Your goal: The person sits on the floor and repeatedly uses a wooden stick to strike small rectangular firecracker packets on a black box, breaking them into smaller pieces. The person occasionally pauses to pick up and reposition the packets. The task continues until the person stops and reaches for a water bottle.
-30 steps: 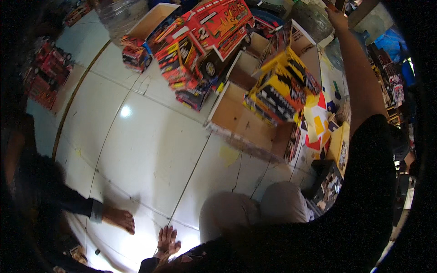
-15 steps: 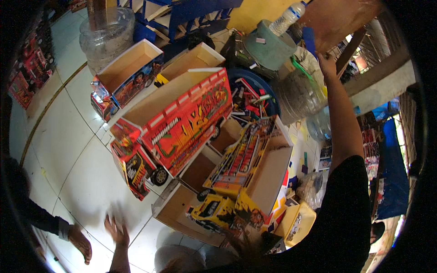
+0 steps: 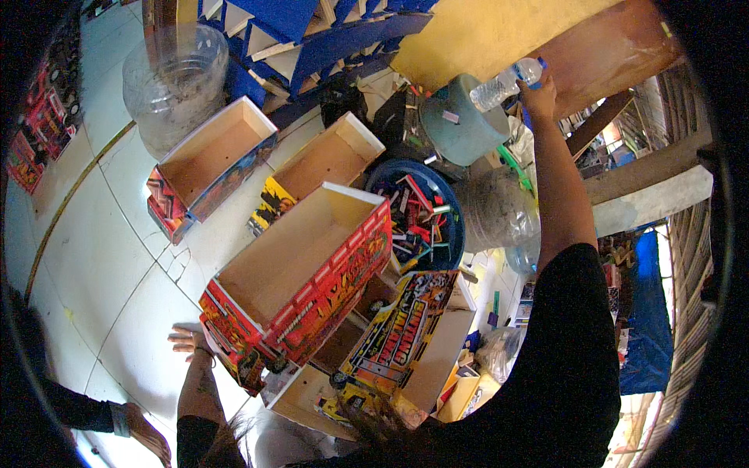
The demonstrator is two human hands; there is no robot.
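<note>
My right hand (image 3: 538, 97), arm stretched out to the upper right, is closed around the blue-capped end of a clear plastic water bottle (image 3: 491, 90). The bottle lies tilted at the mouth of a teal bucket (image 3: 460, 129). Fingers spread, my left hand (image 3: 189, 341) rests on the white tiled floor, beside the cab of a large red toy truck (image 3: 312, 304) with an open cargo box. Close to that truck leans a yellow toy truck (image 3: 402, 331) with printed sides.
A blue basin (image 3: 454, 226) full of small coloured scraps stands behind the trucks. Two smaller truck boxes, one blue-red (image 3: 234, 168) and one yellow (image 3: 292, 179), sit farther back, near a cut clear plastic container (image 3: 172, 93). Another person's foot (image 3: 144, 433) is at lower left.
My right hand has reached the bottle and closed on its capped end. My left hand has come to the floor beside the red truck's cab. The whole view has shifted.
</note>
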